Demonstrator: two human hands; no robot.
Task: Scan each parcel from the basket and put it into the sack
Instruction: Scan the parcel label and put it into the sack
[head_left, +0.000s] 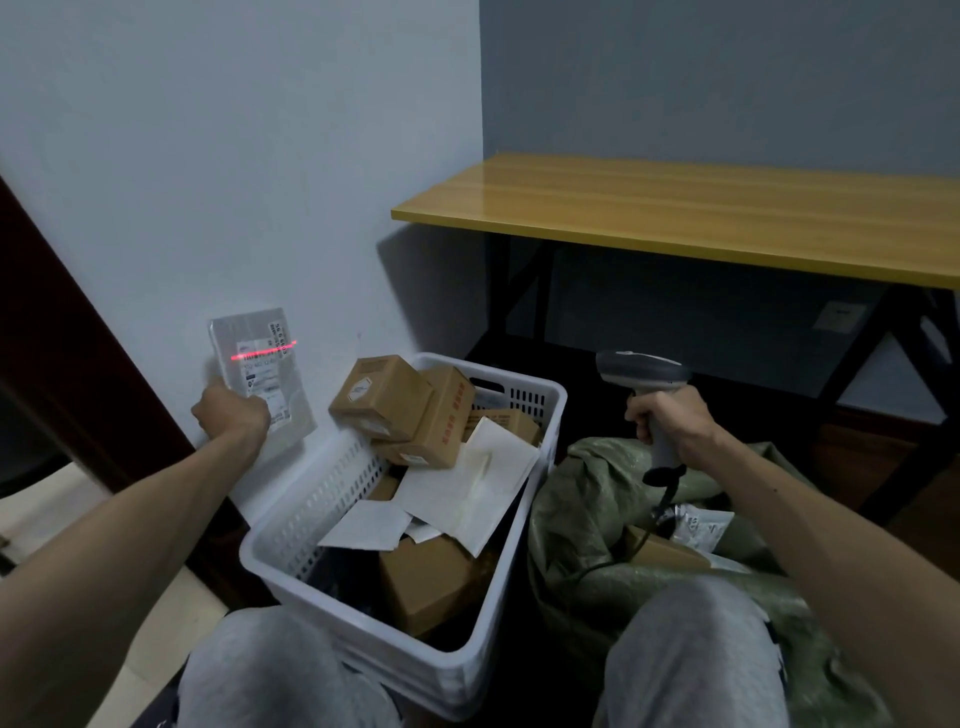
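At the left of the view, the left hand (234, 415) is raised clear of the basket and grips the lower edge of a flat plastic parcel (270, 395), fingers curled round it. The parcel is held upright in front of the wall (234, 156), label side toward the camera. A red scan line (264, 352) runs across the upper part of the label.

At the right, the right hand (670, 415) is closed round the handle of a grey scanner (641, 371), whose head points left toward the parcel. A black cable (665, 493) hangs from the handle base.

Between the knees stands a white basket (415, 670) holding brown boxes (384, 397) and white envelopes (467, 483). Just beside it, below the right hand, lies an open green sack (587, 499) with a labelled packet (701, 525) visible inside. A yellow table (701, 208) on black legs stands beyond the sack.
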